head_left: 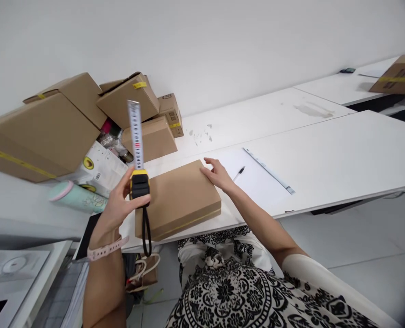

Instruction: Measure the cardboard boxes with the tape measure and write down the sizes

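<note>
The left hand (118, 207), with a pale pink watch band (106, 249) on its wrist, is raised above the near edge of the white tabletop (342, 150), and its grip is clamped on the yellow-and-black tape measure (140, 182), thumb on the near side of the case and fingers behind it. The white numbered blade (135, 132) stands pulled out of the case and points straight up, and a black loop strap (146, 232) hangs down from the case below the hand. Just to the right, the flat brown cardboard box (178, 200) lies on the tabletop at its near edge. The right hand (217, 173) rests on the far right corner of that box, palm down, its grip apart with the fingers spread over the lid and holding nothing. Beside this hand a black pen (238, 173) lies on a white sheet of paper (257, 187), with a long thin pale strip (269, 171) along the sheet's far side. To the left, a heap of larger brown cardboard boxes (52, 132) leans against the wall, and below them lie a white carton with yellow round marks (101, 168) and a mint-green tumbler with a pink lid (77, 197) on its side. Far off at the right, another brown cardboard box with yellow tape (400, 73) sits on a further tabletop.
</note>
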A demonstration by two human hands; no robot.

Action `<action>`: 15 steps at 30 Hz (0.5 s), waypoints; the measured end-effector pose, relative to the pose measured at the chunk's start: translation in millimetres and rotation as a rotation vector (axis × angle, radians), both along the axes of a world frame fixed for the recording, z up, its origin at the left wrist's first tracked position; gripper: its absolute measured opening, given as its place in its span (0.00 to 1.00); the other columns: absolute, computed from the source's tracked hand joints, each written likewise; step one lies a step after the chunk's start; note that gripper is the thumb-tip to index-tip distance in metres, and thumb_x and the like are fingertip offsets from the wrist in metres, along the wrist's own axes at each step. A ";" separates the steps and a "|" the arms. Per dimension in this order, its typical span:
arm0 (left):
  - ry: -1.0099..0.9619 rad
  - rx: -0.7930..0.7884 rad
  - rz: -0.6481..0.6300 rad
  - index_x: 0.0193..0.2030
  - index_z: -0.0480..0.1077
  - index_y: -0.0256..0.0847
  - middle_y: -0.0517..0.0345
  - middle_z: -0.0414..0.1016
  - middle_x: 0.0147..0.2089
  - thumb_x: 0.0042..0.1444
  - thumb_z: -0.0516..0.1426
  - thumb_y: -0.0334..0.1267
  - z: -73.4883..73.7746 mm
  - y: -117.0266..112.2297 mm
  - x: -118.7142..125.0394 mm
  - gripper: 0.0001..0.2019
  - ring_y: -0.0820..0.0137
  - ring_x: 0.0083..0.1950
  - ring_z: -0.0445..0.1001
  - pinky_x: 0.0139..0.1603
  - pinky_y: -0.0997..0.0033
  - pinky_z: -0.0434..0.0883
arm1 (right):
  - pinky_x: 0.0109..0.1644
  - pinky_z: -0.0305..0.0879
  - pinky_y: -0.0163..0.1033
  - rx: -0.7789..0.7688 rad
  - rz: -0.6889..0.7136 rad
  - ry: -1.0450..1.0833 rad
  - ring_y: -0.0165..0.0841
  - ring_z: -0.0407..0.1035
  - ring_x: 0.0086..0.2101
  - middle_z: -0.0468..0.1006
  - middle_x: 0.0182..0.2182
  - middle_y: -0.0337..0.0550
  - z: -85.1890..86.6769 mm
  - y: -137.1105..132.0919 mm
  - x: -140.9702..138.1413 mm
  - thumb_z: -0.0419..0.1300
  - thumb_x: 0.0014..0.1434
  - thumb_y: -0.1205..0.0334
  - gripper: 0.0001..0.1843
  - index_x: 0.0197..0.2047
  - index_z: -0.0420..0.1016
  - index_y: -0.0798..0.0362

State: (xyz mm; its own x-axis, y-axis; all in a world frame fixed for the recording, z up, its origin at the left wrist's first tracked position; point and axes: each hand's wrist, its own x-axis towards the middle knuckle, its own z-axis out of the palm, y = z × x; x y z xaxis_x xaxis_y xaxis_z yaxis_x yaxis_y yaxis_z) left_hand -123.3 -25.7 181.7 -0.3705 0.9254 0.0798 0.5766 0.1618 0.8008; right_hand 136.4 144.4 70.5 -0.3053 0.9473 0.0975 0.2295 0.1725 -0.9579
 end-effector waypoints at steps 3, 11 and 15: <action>0.282 -0.129 -0.095 0.79 0.52 0.47 0.49 0.71 0.70 0.49 0.68 0.53 5.5 15.7 15.7 0.52 0.51 0.65 0.72 0.67 0.52 0.68 | 0.42 0.74 0.45 -0.107 0.008 0.140 0.37 0.73 0.41 0.72 0.63 0.54 -13.4 4.7 -8.6 0.56 0.64 0.46 0.28 0.62 0.73 0.51; 0.739 -0.193 -0.239 0.76 0.57 0.48 0.47 0.72 0.67 0.56 0.60 0.53 -13.2 11.5 31.8 0.41 0.46 0.66 0.70 0.65 0.45 0.67 | 0.42 0.70 0.48 0.219 -0.403 -0.162 0.40 0.73 0.37 0.80 0.47 0.53 -67.7 4.2 84.6 0.53 0.65 0.54 0.20 0.51 0.80 0.53; 0.690 -0.068 -0.143 0.74 0.59 0.46 0.42 0.64 0.71 0.61 0.59 0.54 -38.6 -1.4 41.1 0.37 0.43 0.70 0.65 0.67 0.41 0.66 | 0.38 0.65 0.47 0.308 -0.325 -0.623 0.45 0.72 0.41 0.80 0.40 0.54 -84.6 15.4 122.7 0.47 0.67 0.67 0.23 0.55 0.80 0.52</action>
